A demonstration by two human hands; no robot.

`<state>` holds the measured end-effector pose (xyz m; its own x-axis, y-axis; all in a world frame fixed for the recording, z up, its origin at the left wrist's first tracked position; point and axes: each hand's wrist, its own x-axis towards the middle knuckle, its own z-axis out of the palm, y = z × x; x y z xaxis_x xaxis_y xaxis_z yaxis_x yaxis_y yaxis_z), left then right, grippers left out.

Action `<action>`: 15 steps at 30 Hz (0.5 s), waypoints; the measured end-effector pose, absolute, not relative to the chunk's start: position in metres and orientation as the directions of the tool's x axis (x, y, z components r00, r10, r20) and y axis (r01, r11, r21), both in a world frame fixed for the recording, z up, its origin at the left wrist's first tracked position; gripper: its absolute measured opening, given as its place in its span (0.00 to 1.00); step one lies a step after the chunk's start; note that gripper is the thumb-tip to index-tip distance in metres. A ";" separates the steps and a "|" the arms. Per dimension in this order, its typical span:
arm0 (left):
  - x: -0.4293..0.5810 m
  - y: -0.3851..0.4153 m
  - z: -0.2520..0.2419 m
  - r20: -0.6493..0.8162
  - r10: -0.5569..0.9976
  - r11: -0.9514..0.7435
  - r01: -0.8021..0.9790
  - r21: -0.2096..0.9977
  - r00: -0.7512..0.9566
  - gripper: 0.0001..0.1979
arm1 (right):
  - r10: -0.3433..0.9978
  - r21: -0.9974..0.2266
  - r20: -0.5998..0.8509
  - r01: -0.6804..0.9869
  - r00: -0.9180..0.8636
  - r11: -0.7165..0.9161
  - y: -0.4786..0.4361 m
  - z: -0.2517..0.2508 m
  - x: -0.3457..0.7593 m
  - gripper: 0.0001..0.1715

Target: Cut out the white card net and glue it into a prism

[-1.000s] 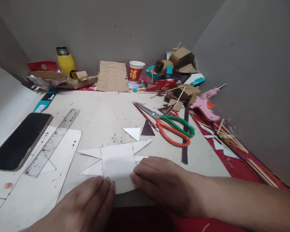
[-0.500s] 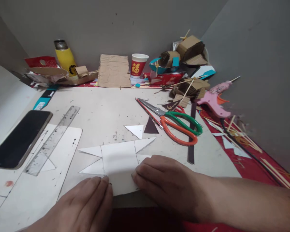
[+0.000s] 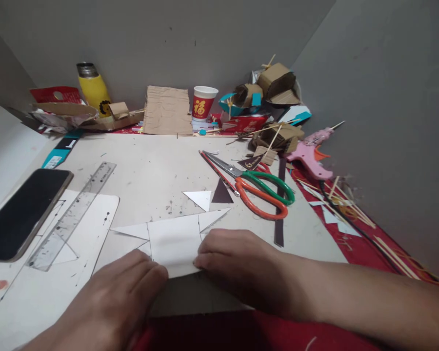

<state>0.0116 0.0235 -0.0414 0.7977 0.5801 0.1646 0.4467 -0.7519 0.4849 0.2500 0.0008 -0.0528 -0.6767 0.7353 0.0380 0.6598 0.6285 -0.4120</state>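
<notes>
A white paper cutout (image 3: 174,239) with pointed triangular flaps and pencil lines lies in front of me, its near edge curling up between my hands. My left hand (image 3: 128,282) is closed on its near left edge, fingers bent. Opposite it, my right hand (image 3: 230,258) pinches the near right edge, thumb underneath; its lower flaps are mostly covered by the hands. Just beyond the cutout are a small white paper triangle (image 3: 199,199) and a dark triangle (image 3: 222,191). Scissors (image 3: 254,181) with green and orange handles lie to the right, beside a red pencil (image 3: 219,172).
At left are a phone (image 3: 27,212) and a clear ruler (image 3: 75,214) on a marked white sheet (image 3: 98,229). A pink glue gun (image 3: 312,158) and thin sticks (image 3: 354,207) lie at right. A yellow bottle (image 3: 95,92), paper cup (image 3: 204,105) and cardboard (image 3: 167,111) line the back.
Both hands have moved slightly away from me and together, folding the near edge of the paper up. Less of the cutout's left flaps shows. The view has shifted slightly.
</notes>
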 end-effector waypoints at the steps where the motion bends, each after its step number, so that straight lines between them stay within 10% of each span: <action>1: 0.013 0.027 -0.041 0.132 0.602 -0.713 0.456 0.532 0.787 0.11 | 0.732 -0.482 0.054 0.624 -0.679 0.615 0.004 -0.054 0.252 0.10; 9: 0.022 0.057 -0.036 -0.417 0.594 -0.192 0.624 0.758 0.688 0.12 | 0.786 -0.608 0.017 0.618 -0.617 0.498 0.017 -0.060 0.258 0.05; 15: 0.024 0.065 -0.039 -0.529 0.552 -0.101 0.682 0.725 0.644 0.11 | 0.816 -0.603 -0.010 0.654 -0.578 0.456 0.014 -0.059 0.257 0.04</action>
